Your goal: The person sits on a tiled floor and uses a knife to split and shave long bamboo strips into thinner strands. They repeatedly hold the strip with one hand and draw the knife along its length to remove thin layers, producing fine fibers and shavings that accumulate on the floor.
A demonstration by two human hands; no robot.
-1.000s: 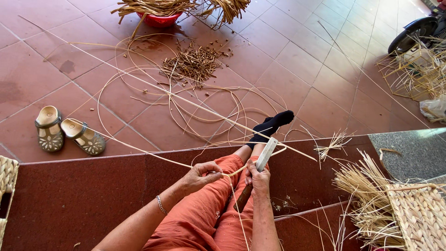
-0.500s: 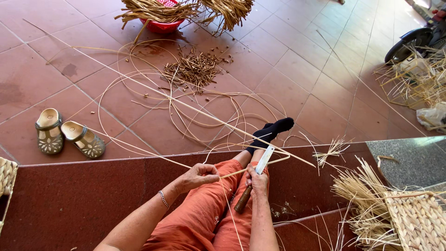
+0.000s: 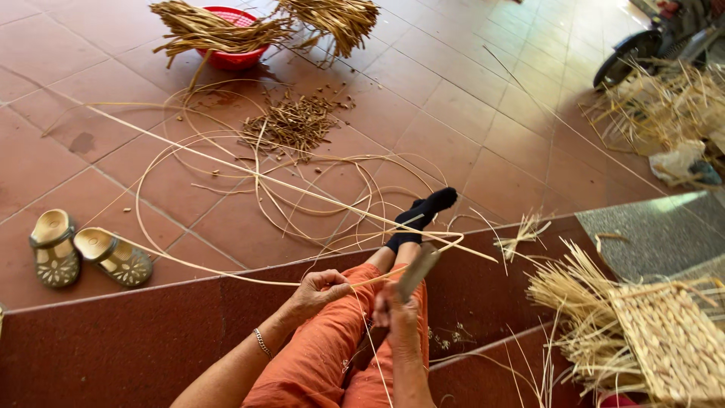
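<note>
Two sandals (image 3: pixel 81 257) lying side by side on the red tiled floor (image 3: pixel 468 113) at far left, well apart from everything else. Further in, looping over the tiles in wide coils, long pale cane strips (image 3: pixel 249 181), with a heap of short brown cuttings (image 3: pixel 291 125) just beyond them. At the top, sitting under bundles of dry straw (image 3: pixel 211 26), a red basin (image 3: pixel 238 57).

Closing around one thin cane strand (image 3: pixel 226 272) above the orange trouser knee (image 3: pixel 332 355), the left hand (image 3: pixel 321 291), fingers curled in and pinching the strand, a thin bracelet (image 3: pixel 261 342) showing on the wrist. That strand running away leftwards low over the dark red step (image 3: pixel 113 340) and rightwards towards the other hand.

Just beside it, gripping the handle of a knife (image 3: pixel 414 273), the right hand (image 3: pixel 393 313), fist wrapped tight, the pale blade blurred and angling up and right, meeting the strand between the two hands. Stretching out past the blade onto the tiles, a leg ending in a black sock (image 3: pixel 423 215).

Lying at far right on the lower step, a woven straw mat (image 3: pixel 672 340) with loose ends fanning out. Above it, more tangled straw (image 3: pixel 657 106) near a dark wheel (image 3: pixel 630 57).
</note>
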